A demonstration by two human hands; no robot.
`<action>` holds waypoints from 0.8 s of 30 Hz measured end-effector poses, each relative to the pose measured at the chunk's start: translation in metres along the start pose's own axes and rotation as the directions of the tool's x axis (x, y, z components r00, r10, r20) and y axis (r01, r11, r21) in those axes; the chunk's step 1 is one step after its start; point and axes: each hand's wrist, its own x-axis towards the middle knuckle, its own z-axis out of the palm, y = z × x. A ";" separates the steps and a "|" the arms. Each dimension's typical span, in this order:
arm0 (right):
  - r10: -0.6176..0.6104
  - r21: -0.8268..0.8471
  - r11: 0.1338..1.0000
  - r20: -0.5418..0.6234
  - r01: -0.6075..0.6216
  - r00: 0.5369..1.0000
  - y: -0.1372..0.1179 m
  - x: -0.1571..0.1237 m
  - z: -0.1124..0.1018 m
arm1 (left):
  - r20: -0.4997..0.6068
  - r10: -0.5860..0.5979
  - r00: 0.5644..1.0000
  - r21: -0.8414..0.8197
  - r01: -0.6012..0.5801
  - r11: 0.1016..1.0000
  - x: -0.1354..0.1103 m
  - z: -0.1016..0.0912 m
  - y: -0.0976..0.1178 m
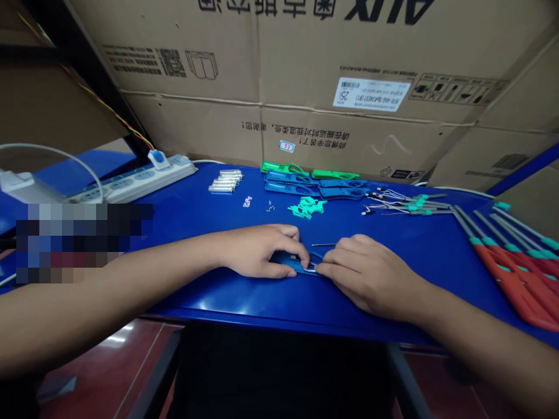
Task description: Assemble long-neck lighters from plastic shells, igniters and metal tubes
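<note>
Grasped between both hands, a blue plastic frame is held low on the blue tabletop, mid-table near the near edge. Its left part is clenched under the curled fingers of the left hand; its right end is pinched by the right hand. A thin pale wire loop is seen at the right fingertips, and much of the frame is hidden by the fingers. A thin metal pin lies just beyond the hands, untouched.

Risks, as judged: the wire loop could slip free if the pinch is eased. The pin could be knocked or rolled by the right hand's knuckles, and it would be hard to spot on the glossy surface.

Counts, head view, far side of table: two green plastic frames, four further blue plastic frames in two rows, and one heap of teal plastic clips. About five clear tubes are laid side by side at far left, with two tiny white bits nearby. About four teal-tipped wire assemblies are seen right of centre. About four red frames with steel rods overlap at far right, so that count is uncertain. One power strip sits at far left.
</note>
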 end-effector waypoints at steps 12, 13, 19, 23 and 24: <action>0.098 0.348 0.926 0.144 -0.144 0.985 0.001 0.007 -0.002 | -0.044 0.015 0.999 0.099 -0.011 0.995 -0.004 0.004 0.010; 0.112 0.372 0.914 0.152 -0.162 0.982 0.002 0.008 -0.002 | -0.046 0.020 0.999 0.102 -0.016 0.995 -0.004 0.004 0.010; 0.113 0.316 0.936 0.147 -0.155 0.983 0.005 0.008 -0.002 | -0.066 0.081 0.995 0.174 -0.068 0.982 -0.005 0.005 0.008; 0.132 0.281 0.946 0.121 -0.162 0.984 0.003 0.006 -0.001 | -0.087 0.115 0.990 0.246 -0.090 0.965 -0.007 0.007 0.008; 0.146 0.282 0.944 0.113 -0.173 0.983 0.002 0.005 0.000 | -0.093 0.119 0.989 0.264 -0.091 0.960 -0.008 0.008 0.008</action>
